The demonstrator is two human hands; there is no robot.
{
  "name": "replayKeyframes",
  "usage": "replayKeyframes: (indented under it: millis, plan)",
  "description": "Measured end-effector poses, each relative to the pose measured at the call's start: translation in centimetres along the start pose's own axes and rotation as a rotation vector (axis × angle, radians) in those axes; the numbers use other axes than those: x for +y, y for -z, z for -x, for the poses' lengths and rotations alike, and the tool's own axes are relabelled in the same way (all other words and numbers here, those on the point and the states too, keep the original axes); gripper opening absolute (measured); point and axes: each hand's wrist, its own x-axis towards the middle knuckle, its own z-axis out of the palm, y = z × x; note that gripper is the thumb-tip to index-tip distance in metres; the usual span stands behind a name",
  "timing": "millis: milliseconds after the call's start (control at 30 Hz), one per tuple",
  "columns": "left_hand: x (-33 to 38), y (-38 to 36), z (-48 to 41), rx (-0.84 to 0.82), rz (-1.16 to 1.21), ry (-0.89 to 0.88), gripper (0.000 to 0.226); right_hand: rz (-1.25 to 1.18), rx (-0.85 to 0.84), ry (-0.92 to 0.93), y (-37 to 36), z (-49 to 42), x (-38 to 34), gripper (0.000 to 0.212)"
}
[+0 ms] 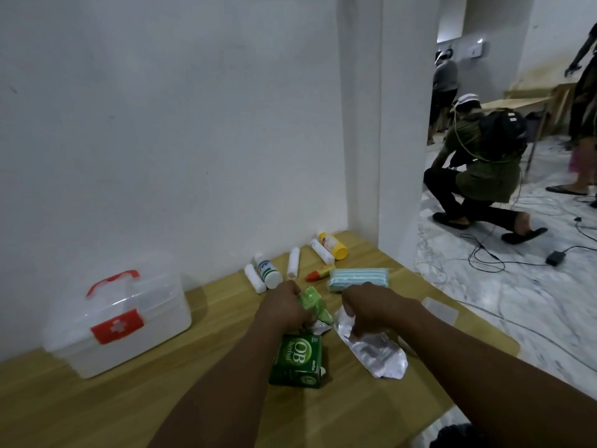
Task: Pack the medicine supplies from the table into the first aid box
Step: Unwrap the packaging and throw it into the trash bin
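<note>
A translucent white first aid box (119, 321) with a red handle and red cross label stands closed on the left of the wooden table (97, 412). My left hand (284, 308) grips light green sachets (315, 303) just above a dark green OB Herbal carton (298, 358). My right hand (371, 307) holds the top of a silver foil pouch (378, 354) that lies on the table. Behind my hands lie a pack of blue face masks (357, 278), a red-and-yellow tube (318, 273), white gauze rolls (293, 261), a white bottle (268, 271) and a yellow bottle (334, 245).
A white wall runs behind the table, with a pillar (400, 124) at its far right corner. The table's right edge drops to a marble floor with cables (484, 253). A crouching person (484, 169) and other people are in the room beyond.
</note>
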Motion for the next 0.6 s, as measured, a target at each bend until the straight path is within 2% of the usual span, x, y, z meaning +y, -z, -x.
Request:
replayKeyframes:
  millis: [100, 200, 300, 433, 600]
  plan:
    - [0.1, 0.6, -0.1, 0.091, 0.13, -0.073, 0.047, -0.207, 0.069, 0.002, 0.9, 0.1, 0.0, 0.02]
    - [1.2, 2.9, 0.4, 0.189, 0.291, -0.163, 0.051, -0.372, 0.217, 0.002, 3.5, 1.2, 0.5, 0.022]
    - [3.3, 5.6, 2.2, 0.229, 0.462, -0.238, 0.051, -0.399, 0.372, 0.01, 7.1, 3.7, 1.3, 0.022]
    - [7.8, 7.4, 6.1, 0.089, 0.61, -0.38, 0.052, -0.454, 0.506, 0.0, 11.0, 9.0, 3.2, 0.019]
    - [13.9, 2.9, 10.6, -0.172, 0.558, -0.539, 0.063, -0.473, 0.585, -0.116, 10.9, 16.0, 8.1, 0.018]
